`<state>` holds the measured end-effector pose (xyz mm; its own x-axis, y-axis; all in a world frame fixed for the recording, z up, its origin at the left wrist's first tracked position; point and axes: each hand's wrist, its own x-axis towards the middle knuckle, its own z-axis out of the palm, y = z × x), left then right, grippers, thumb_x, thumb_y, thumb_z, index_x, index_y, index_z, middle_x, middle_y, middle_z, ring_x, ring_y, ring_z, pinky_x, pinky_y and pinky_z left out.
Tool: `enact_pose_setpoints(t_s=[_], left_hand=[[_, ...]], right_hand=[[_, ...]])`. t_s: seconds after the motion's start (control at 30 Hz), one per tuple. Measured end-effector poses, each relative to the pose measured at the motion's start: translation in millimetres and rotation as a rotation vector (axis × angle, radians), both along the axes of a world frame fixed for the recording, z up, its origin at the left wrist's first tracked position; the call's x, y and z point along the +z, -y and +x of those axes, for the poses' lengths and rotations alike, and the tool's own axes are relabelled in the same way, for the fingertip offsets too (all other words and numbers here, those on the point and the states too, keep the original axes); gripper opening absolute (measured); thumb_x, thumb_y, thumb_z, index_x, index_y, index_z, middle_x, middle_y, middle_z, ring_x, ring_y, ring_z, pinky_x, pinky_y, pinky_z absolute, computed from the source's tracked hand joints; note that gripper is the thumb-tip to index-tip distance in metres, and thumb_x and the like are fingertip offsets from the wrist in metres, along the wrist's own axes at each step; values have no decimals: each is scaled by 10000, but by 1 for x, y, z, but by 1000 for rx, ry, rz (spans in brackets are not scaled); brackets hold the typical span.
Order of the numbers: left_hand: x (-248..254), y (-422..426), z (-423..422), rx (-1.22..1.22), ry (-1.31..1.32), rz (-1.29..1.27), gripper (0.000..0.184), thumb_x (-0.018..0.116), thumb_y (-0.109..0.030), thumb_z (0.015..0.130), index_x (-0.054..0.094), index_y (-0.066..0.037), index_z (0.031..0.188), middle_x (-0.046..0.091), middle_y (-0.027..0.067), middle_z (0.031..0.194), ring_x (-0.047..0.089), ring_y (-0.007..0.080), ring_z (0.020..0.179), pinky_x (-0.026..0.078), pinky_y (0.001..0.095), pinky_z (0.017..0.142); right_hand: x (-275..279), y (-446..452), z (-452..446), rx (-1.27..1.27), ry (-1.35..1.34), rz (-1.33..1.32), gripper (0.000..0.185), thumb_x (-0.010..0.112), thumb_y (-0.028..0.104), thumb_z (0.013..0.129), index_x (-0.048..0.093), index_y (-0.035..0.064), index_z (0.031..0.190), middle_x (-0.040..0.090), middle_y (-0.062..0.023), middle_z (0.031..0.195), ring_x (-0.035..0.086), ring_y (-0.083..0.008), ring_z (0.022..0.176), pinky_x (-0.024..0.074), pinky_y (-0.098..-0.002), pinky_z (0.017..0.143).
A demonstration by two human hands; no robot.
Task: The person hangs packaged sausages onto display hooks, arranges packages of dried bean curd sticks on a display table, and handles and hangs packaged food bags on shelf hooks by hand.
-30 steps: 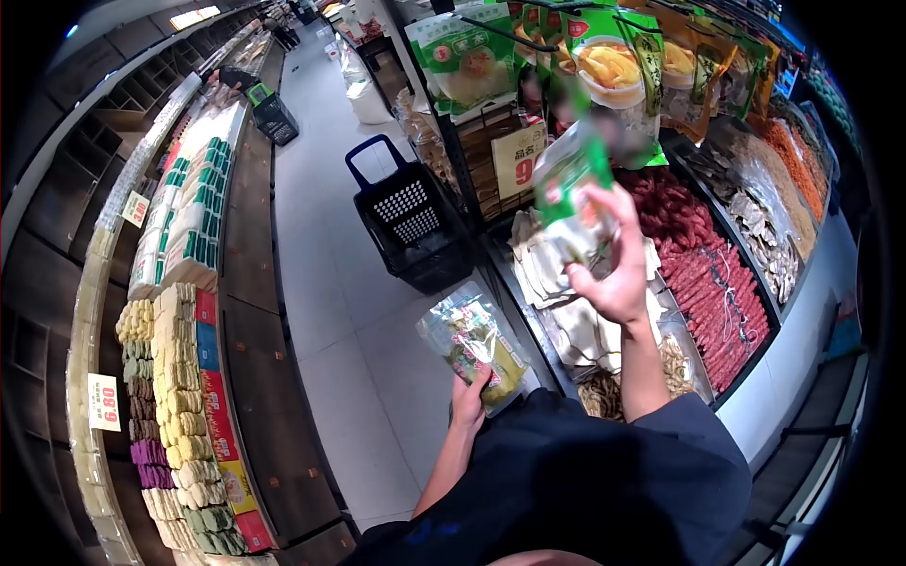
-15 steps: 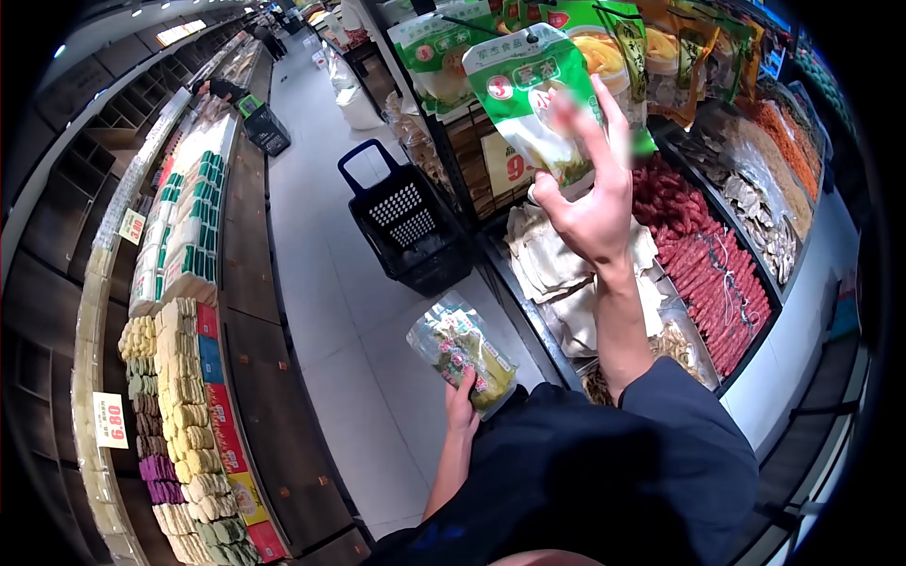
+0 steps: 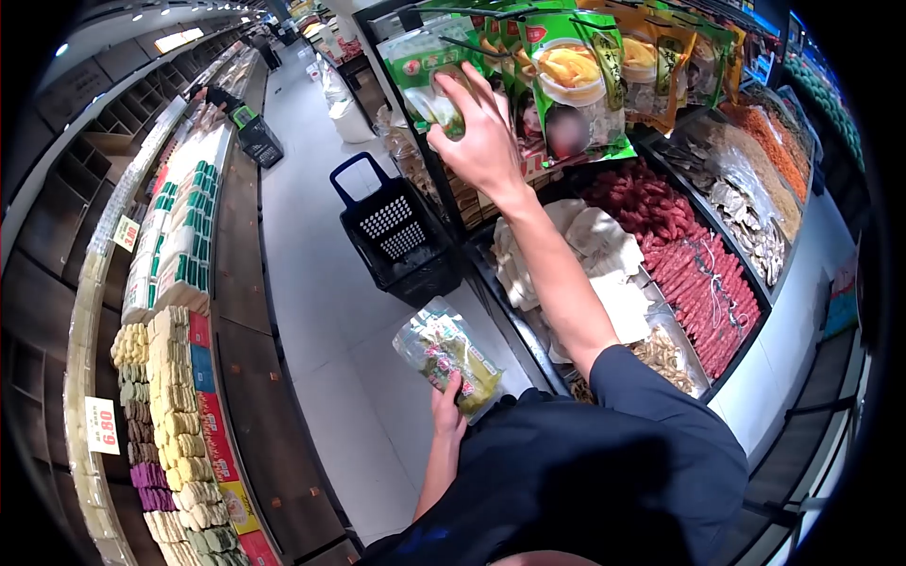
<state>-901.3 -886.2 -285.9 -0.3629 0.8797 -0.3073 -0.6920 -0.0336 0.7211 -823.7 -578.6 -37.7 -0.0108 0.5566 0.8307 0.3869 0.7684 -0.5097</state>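
Note:
My left hand [image 3: 447, 407] is closed on the lower edge of a clear packet [image 3: 449, 360] with green contents, held low over the aisle floor. Up at the hanging rack, my right hand [image 3: 478, 137] is at a green and white packet [image 3: 422, 68], its fingers bent over the front and the thumb at the lower side. Whether the fingers grip this packet or only touch it is hard to tell. Green bags with a yellow food picture [image 3: 569, 71] hang just right of that hand.
A black basket [image 3: 392, 229] with a raised handle stands on the aisle floor. Below my right arm are trays of white sheets [image 3: 590, 247] and red sausages [image 3: 710, 292]. Stocked shelves [image 3: 179, 377] run along the left. A person [image 3: 219, 97] leans at the far shelf beside another basket [image 3: 257, 138].
My right hand has moved left and up with the green and white packet, to the rack's left side. My left hand still holds the clear packet, slightly further left.

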Motion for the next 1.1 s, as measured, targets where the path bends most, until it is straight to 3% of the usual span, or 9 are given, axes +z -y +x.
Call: enact_pose_setpoints(t_s=[0.2,0.37,0.47,0.5,0.53,0.7,0.8,0.97,1.1], left_hand=[[-4,1,-3,38,4,14,457,542,-126,959,371,-29,1372,512,107,1295,521,232,1176,432,394,1015],[-1,4,-4,76,95,105,397,537,-98,946,425,-44,1323,535,78,1246,535,200,1141,444,341,971],[-11,4,-9,45,107,58,354,533,-97,944,449,-55,1285,555,77,1210,545,194,1125,448,344,960],[3,1,-5,22,118,45,323,528,-100,946,463,-60,1259,566,77,1197,554,190,1114,468,337,932],[-3,-1,-6,24,120,48,323,528,-100,946,463,-60,1259,566,77,1197,554,190,1114,468,337,932],[-7,0,-3,-210,44,-80,376,529,-123,951,421,-65,1306,544,71,1231,551,194,1135,493,356,919],[-6,-8,-12,-387,-41,-65,448,531,-138,955,369,-62,1366,519,89,1275,528,197,1178,474,384,962],[20,-25,-22,-431,-213,151,597,520,-215,945,270,0,1444,369,235,1454,406,349,1329,418,498,1026],[7,-16,-33,-390,-193,184,515,499,-241,947,372,15,1375,468,253,1368,501,368,1242,452,483,988]], right_hand=[[-15,17,2,-48,100,66,550,671,197,791,540,86,1314,354,-267,1437,287,-457,1325,283,-487,1102],[-118,102,18,620,250,-268,481,668,173,802,566,52,1256,547,-183,1284,486,-350,1219,374,-425,1044],[-187,171,44,864,757,-776,906,707,465,793,241,150,1503,303,-394,1396,268,-541,1328,267,-518,1100],[-209,194,52,867,727,-813,983,729,517,759,195,192,1516,220,-422,1422,182,-550,1363,238,-523,1114],[-215,213,56,812,689,-768,1006,763,473,743,183,185,1514,145,-377,1467,200,-531,1359,257,-520,1107],[-222,231,69,646,462,-897,959,779,262,690,248,177,1484,284,-304,1387,299,-504,1295,346,-498,1063],[-214,205,77,735,347,-1021,912,775,197,653,334,142,1450,418,-242,1269,445,-391,1212,397,-394,1025],[-163,156,98,646,252,-763,827,687,125,590,442,99,1380,483,-189,1242,483,-329,1188,398,-375,1029],[-94,131,125,449,98,-421,825,664,116,565,462,103,1365,467,-168,1233,483,-302,1170,398,-394,1022]])
